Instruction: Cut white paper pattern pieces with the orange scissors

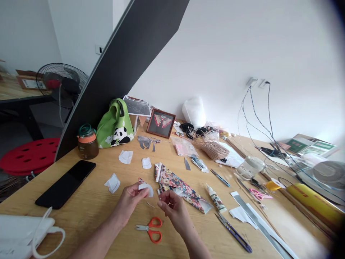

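Head view: the left hand (133,197) is pinching a small white rounded piece with flowered cloth (146,188) on it between its thumb and fingers. That piece sticks out from the fingertips toward the right hand (172,205). The right hand has bent fingers, with its thumb close to them, just beside the piece; I cannot tell if it holds something thin.

Small scissors with orange handles (154,229) lie on the wooden table (107,219), nearer the body than both hands and between the arms. A big folded flowered cloth (183,181) lies just past the right hand. To the right of that hand are a white glue bottle (216,198) and, nearer the body, a long purple tool (234,233). A blue craft knife (220,177) lies farther off, past the bottle.

Near the left hand, on its left, is a white cut piece (113,183). A black phone (66,183) is farther left. Well past the left hand stands a green panda bag (114,122), with a jar (88,144) beside it.
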Tool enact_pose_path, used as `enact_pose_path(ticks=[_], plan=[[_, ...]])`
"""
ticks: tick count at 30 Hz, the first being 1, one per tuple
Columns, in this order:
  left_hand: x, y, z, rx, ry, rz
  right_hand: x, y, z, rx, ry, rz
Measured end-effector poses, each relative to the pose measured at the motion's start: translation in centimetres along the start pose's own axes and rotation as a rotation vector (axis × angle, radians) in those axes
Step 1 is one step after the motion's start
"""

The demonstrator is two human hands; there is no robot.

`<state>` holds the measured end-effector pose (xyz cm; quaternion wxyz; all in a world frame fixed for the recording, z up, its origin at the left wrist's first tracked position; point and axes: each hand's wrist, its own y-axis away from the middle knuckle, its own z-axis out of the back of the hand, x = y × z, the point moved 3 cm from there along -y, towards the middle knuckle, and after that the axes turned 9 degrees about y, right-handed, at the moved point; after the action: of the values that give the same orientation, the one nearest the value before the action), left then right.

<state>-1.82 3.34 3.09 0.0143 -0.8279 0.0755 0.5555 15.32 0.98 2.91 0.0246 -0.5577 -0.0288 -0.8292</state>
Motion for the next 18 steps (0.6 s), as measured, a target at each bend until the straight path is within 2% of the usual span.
enact_pose_path(ticks=[3,6,12,18], plan=[[-0.1,0.3,-0.7,0.115,-0.016,0.033,0.9,-0.5,0.0,-0.027,0.007,0.015],[0.0,0.4,-1.0,0.167,-0.021,0.058,1.8,-0.8,-0.3,-0.014,0.061,0.055],[-0.1,0.2,-0.5,0.138,0.004,0.069,3.7,-1.4,-0.6,-0.08,0.149,0.237],[-0.2,0.0,-0.1,0.107,0.11,0.106,5.1,-1.1,-1.2,-0.229,0.265,0.452]])
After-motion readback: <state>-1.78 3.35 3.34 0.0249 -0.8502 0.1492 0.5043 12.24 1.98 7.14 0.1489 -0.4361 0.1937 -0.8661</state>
